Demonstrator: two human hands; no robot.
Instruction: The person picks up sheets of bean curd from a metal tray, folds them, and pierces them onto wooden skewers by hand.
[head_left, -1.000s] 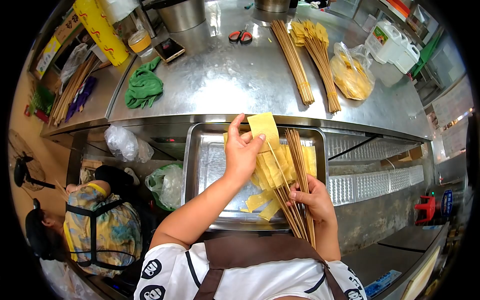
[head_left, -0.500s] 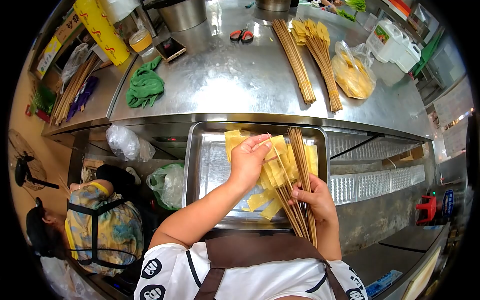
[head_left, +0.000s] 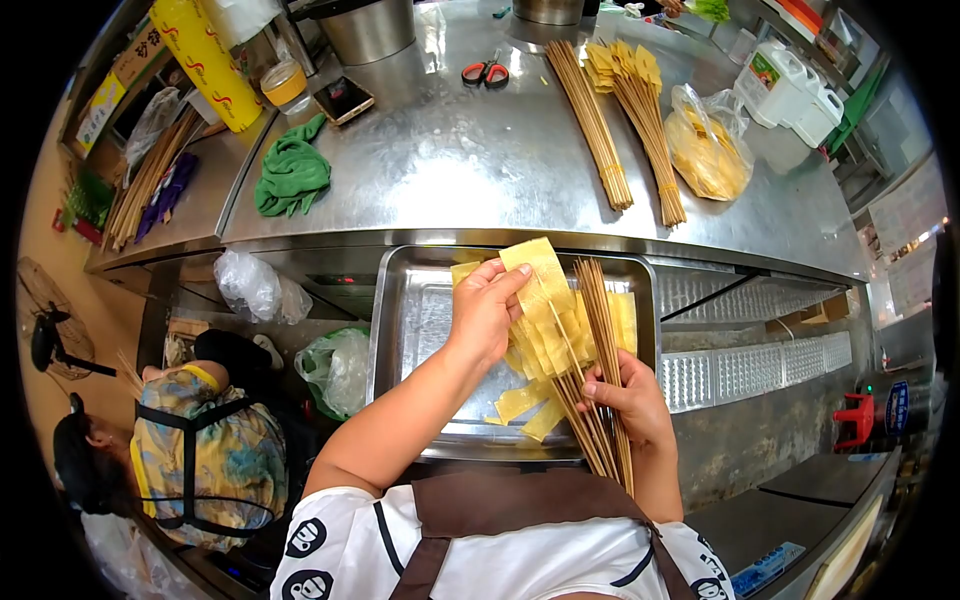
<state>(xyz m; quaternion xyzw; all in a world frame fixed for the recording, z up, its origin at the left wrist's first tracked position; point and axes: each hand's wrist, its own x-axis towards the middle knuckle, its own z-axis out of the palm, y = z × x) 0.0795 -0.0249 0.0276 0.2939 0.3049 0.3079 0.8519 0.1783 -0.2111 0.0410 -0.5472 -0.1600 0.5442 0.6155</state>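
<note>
From where I stand, in the head view, the work sits just below the middle of the frame, over a metal tray (head_left: 379, 350). The left hand (head_left: 485, 312) pinches a yellow sheet (head_left: 541, 277) by its left edge, thumb on the near face, while the right hand (head_left: 636, 402), lower and to the right, is closed around the sticks (head_left: 600, 330). One slim stick (head_left: 568, 342) runs up to the lower part of that sheet; whether its tip has gone through, I can't tell. Other yellow sheets (head_left: 538, 352) lie fanned about the upper ends of the slanting sticks, and loose strips (head_left: 517, 402) rest in the tray beneath. I'd say the sheet wants to be kept flat and lightly taut, the thumb close to where the stick meets it but clear of the point, since something so thin looks ready to tear if tugged sideways. The right hand does best with a firm, quiet grip low down, so the single stick doesn't roll among its neighbours. On the metal counter (head_left: 430, 180) above, two stick bundles (head_left: 590, 130) and a bag of yellow pieces (head_left: 708, 160) lie at upper right, with scissors (head_left: 485, 73) at upper centre.
</note>
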